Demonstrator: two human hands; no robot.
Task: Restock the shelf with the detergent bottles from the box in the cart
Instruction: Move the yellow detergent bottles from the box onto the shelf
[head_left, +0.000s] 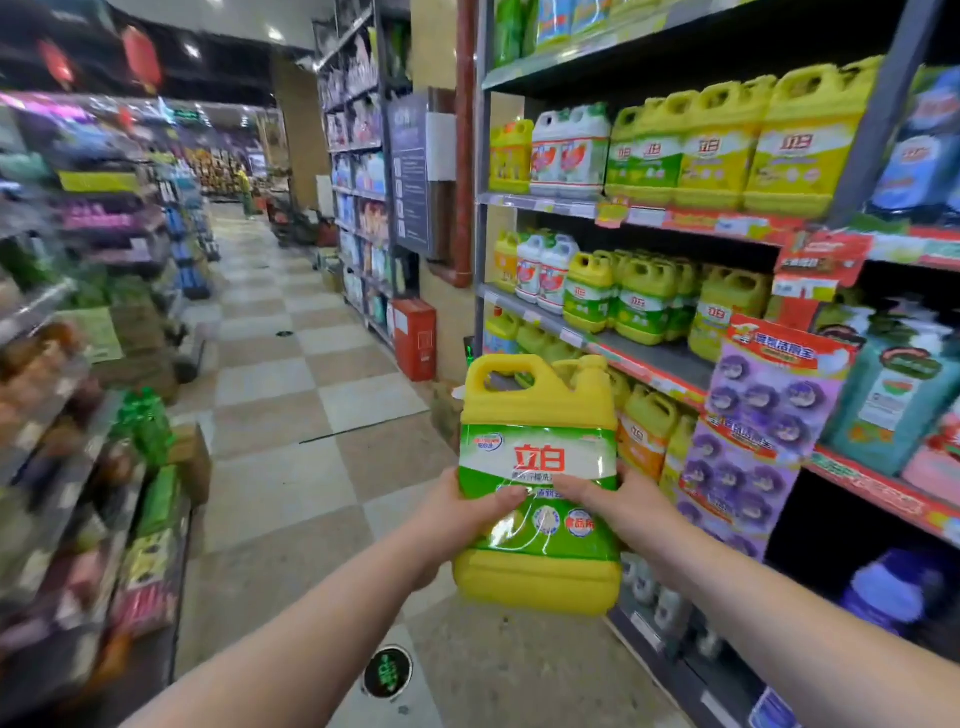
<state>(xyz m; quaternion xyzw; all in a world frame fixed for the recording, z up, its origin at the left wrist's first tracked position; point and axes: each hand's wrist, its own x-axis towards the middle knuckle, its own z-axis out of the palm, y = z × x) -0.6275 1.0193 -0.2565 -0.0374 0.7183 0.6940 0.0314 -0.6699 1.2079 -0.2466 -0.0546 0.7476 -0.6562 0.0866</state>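
- The left hand grips the left side of the detergent bottle; its thumb lies across the front of the green label and the fingers wrap out of sight behind.
- The right hand grips the right side at the same height, its thumb pressed across the label toward the left thumb.
- The detergent bottle is yellow, with a moulded handle and a cap on top. It is held upright in the air over the aisle floor, just in front of the shelf on the right and touching none of its boards.
- On that shelf board stand matching yellow bottles, with bare grey board in front of them.
- The board above carries larger yellow jugs beside white bottles.
- A purple hanging pack covers part of the shelf front, right of the held bottle.
- A red box stands by the wall further down the aisle.
- A round green floor marker lies between the forearms.
- The left-side racks are too blurred to read.
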